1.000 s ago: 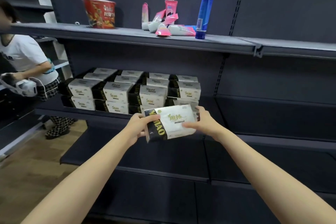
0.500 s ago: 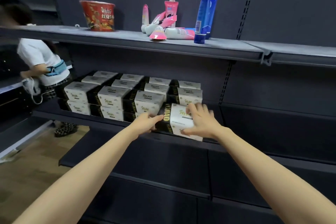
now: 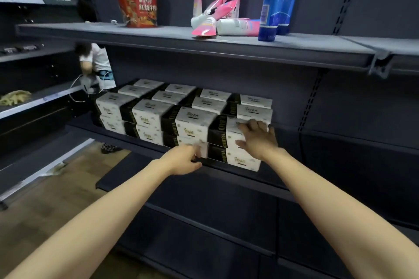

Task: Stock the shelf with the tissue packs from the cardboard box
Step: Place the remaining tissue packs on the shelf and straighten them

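Your upper shelf (image 3: 158, 36): red noodle cup (image 3: 136, 6) left, pink tubes (image 3: 217, 14) centre, blue tubes (image 3: 277, 0) right. Person in white top (image 3: 99, 63) far left.

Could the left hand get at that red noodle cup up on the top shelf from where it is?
Probably yes. The left hand holds nothing and rests at the tissue packs; the red noodle cup stands near the upper shelf's front edge with nothing before it. Whether the arm stretches that far is unclear.

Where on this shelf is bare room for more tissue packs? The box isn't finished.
Bare shelf lies right of the right hand and the end stack. The tissue packs crowd the rest, two high, several rows deep. The left hand touches a front pack.
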Available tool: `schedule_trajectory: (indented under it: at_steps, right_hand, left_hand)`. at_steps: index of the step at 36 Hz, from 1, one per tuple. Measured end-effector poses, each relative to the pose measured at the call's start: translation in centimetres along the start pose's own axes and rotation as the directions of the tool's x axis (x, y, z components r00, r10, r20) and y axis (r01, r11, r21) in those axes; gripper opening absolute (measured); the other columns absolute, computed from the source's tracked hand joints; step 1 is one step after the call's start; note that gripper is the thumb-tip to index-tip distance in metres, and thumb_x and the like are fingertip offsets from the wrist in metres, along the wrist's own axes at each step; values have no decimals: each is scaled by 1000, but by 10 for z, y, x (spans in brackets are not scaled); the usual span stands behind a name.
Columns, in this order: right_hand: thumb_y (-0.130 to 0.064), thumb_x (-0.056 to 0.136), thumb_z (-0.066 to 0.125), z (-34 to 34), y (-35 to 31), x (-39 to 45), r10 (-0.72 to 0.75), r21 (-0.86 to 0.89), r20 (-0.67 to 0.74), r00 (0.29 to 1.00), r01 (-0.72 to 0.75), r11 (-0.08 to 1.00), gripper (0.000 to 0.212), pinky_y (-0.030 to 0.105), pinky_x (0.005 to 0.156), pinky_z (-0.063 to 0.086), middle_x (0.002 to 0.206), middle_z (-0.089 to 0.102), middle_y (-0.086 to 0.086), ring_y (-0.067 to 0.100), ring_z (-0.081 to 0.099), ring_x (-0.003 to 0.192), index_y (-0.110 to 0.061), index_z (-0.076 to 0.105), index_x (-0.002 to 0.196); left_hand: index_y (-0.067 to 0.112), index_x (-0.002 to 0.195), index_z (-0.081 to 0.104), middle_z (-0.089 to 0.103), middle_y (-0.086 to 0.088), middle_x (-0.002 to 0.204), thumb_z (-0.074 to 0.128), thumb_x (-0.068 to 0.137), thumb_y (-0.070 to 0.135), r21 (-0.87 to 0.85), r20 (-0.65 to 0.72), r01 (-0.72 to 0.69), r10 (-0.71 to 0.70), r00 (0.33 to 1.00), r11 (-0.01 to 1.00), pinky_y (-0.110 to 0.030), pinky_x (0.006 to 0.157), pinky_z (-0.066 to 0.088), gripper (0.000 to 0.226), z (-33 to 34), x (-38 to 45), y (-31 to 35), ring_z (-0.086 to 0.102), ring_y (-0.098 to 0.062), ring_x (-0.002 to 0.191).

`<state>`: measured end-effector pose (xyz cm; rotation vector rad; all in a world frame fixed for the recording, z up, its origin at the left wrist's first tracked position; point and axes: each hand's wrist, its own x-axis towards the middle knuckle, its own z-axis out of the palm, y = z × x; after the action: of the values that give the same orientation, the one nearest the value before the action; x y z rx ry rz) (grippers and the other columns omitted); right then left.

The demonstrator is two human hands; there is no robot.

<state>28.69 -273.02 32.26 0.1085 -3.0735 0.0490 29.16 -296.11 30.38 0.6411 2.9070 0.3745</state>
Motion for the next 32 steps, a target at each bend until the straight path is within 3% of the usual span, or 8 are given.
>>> schedule_trajectory:
  at_steps: [5,8,13,19,22,27,32]
  right_hand:
    - [-43,98,42,-3,1,-2,-97,-54,-88,991,93,994,59,37,112,19,149,30,4,25,25,137,-20,24,149]
    - [-40,95,47,-3,-3,-8,-205,-82,-158,966,194,978,56,36,108,24,145,35,6,25,30,133,-14,34,143]
    - [-36,93,52,6,-21,-22,-402,-145,-188,896,379,914,47,37,105,29,135,43,7,25,35,129,-13,44,134]
    - [-34,95,52,58,-52,-38,-524,-6,-41,851,525,851,47,34,92,41,132,44,6,24,43,121,-14,41,135]
    - [-33,96,51,97,-68,-48,-547,47,55,835,545,837,48,34,94,41,135,43,5,24,44,122,-14,38,138]
    - [-33,95,52,175,-87,-73,-555,158,210,805,532,832,47,34,91,42,131,45,5,23,46,117,-13,40,136]
    - [-33,96,51,267,-96,-113,-506,259,447,737,435,862,46,37,95,42,131,44,8,26,44,120,-10,41,135]
  left_hand:
    - [14,121,54,58,-7,116,55,92,33,21,-5,6,-6,1000,1000,-34,85,49,35,8,3,1,57,-24,104]
    - [16,120,54,58,-5,115,54,92,34,37,-12,16,-16,1000,999,-31,79,45,34,15,3,-2,56,-22,103]
    - [17,119,54,60,-4,116,53,91,34,80,-30,46,-43,999,996,-33,82,47,32,32,-3,-9,57,-22,104]
    - [15,119,52,56,-4,114,51,91,31,124,52,100,-107,993,987,-35,81,48,32,86,-28,-23,56,-23,101]
    - [14,118,53,56,-5,115,51,90,30,94,107,136,-146,983,986,-38,83,50,32,121,-44,-36,57,-24,102]
    - [14,117,53,55,-6,117,49,91,30,42,209,237,-241,948,971,-37,85,48,30,190,-80,-56,57,-26,106]
    - [10,124,49,53,-13,121,47,92,26,15,370,353,-333,867,935,-38,88,48,36,271,-120,-69,56,-32,111]
